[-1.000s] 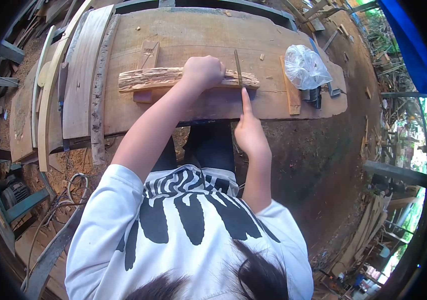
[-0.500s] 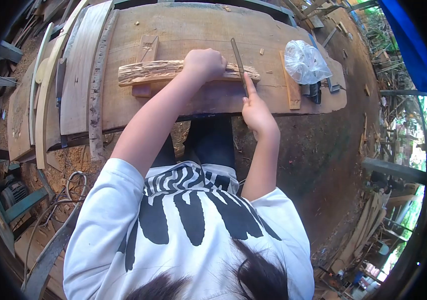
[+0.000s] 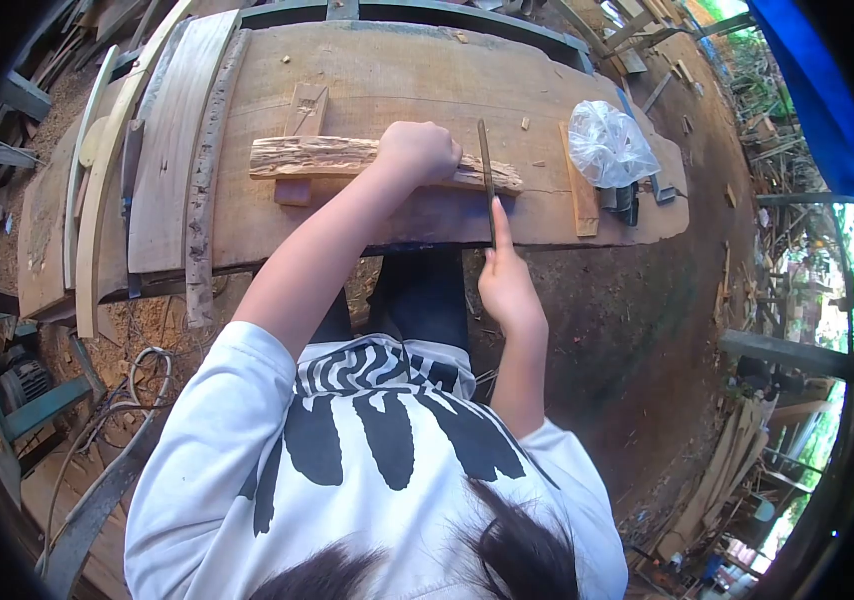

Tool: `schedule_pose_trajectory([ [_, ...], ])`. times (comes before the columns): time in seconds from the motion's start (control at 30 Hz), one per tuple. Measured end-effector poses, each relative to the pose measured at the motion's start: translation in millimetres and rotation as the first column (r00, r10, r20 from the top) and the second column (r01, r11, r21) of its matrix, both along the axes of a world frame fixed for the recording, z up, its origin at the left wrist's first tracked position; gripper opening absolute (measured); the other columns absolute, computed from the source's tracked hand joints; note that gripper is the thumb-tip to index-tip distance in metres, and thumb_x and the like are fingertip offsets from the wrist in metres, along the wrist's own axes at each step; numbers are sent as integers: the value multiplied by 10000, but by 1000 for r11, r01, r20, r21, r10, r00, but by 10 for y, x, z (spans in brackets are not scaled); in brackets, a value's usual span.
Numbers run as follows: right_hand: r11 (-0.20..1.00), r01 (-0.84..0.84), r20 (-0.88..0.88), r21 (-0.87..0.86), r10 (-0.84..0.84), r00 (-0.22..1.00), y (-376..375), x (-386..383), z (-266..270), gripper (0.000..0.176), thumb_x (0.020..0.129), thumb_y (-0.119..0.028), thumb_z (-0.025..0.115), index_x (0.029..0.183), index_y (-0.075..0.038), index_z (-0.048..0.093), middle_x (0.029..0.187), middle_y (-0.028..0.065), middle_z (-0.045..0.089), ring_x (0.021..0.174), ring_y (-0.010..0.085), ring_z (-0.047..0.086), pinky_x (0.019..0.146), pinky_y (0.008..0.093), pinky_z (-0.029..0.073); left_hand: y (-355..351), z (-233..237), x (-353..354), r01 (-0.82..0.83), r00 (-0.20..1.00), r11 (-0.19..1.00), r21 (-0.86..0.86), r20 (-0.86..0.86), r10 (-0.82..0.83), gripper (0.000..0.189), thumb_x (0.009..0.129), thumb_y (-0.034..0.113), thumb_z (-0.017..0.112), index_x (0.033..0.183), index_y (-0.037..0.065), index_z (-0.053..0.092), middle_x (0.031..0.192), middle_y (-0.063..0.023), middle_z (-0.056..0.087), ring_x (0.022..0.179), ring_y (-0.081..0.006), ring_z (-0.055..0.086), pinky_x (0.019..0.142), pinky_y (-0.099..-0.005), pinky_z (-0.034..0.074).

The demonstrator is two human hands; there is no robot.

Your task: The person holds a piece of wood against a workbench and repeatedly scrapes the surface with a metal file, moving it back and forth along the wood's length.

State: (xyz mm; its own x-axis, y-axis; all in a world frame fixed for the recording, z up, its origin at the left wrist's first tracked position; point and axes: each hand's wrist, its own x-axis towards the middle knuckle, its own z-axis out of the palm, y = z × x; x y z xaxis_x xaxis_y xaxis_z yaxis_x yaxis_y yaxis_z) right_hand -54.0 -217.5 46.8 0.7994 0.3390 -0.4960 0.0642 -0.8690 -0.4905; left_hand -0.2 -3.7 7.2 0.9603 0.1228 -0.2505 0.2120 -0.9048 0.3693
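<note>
Bright, even daylight — soft shadow under the near edge of the broad wooden worktop (image 3: 367, 70). Glare whitens the crumpled clear plastic bag (image 3: 610, 140); rough bark-brown log (image 3: 317, 157) sharp — fisheye-bent, black-vignetted borders.

Head-worn view, steeply down, close over workbench (image 3: 367, 60)

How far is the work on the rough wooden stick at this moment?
Done: little shows; only a few chips lie on the bench slab. In hand: the left hand pins the stick, the right hand holds a thin blade across its right end. Left: the stick looks rough along its whole length; the cut's depth cannot be told.
</note>
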Motion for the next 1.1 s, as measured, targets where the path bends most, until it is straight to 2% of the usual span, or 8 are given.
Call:
schedule_pose_trajectory([
  [0.27,996,-78,163,38,71,984,73,95,-159,730,999,-59,392,1577,-341,47,1104,356,625,1047,490,622,921,534,482,-19,-11,-28,-138,986,990,-40,87,141,432,918,311,425,850,38,752,905,-197,727,861,-350,716,792,-464,557],
  [0.47,1000,12,-12,-24,-12,1000,-287,-418,97,722,1015,-80,412,1577,-355,51,1074,356,636,1040,491,626,886,542,473,8,-98,-7,-24,991,1000,-3,133,24,434,918,307,442,792,19,741,860,-198,723,844,-355,715,782,-469,554],
  [0.67,999,-11,104,43,6,995,-4,-202,-207,731,1011,-123,466,1579,-322,53,1064,351,645,1034,492,632,907,536,477,-17,-183,-6,-92,963,995,-33,252,98,372,916,319,461,897,24,687,846,-200,718,826,-364,710,765,-486,547],
  [0.73,987,-6,195,162,-26,980,175,-67,-198,747,992,-117,478,1578,-294,50,942,333,660,928,498,644,830,569,493,-14,-160,-35,-94,965,995,-41,242,101,353,907,330,475,946,28,654,831,-195,717,817,-362,710,756,-488,546],
  [0.77,992,54,84,114,-64,994,216,-10,-130,737,1006,-138,494,1580,-294,61,1084,345,647,1046,496,626,913,532,479,-13,-148,-49,-102,964,994,-33,245,107,353,907,330,475,946,28,654,831,-195,717,817,-362,710,756,-488,546],
  [0.93,990,18,155,140,-40,987,-11,-262,-215,751,995,-144,519,1581,-308,79,1080,340,653,1052,486,629,903,548,482,-12,-132,-41,-151,954,987,-55,253,160,350,894,336,491,933,32,661,821,-192,715,809,-361,709,752,-488,547],
  [1.03,993,15,132,121,-31,991,-196,-497,-96,764,989,-145,536,1583,-321,88,1039,325,667,987,465,663,892,514,496,-4,-129,-28,-99,961,993,-63,253,112,349,892,331,495,907,31,674,814,-190,713,796,-362,709,741,-488,550],
  [1.1,991,124,-84,50,-119,989,-196,-550,107,775,985,-149,551,1586,-328,96,968,302,676,863,425,685,855,462,511,-9,-124,-23,-90,966,994,-66,237,103,351,890,333,500,872,32,681,818,-189,714,795,-356,710,732,-484,552],
])
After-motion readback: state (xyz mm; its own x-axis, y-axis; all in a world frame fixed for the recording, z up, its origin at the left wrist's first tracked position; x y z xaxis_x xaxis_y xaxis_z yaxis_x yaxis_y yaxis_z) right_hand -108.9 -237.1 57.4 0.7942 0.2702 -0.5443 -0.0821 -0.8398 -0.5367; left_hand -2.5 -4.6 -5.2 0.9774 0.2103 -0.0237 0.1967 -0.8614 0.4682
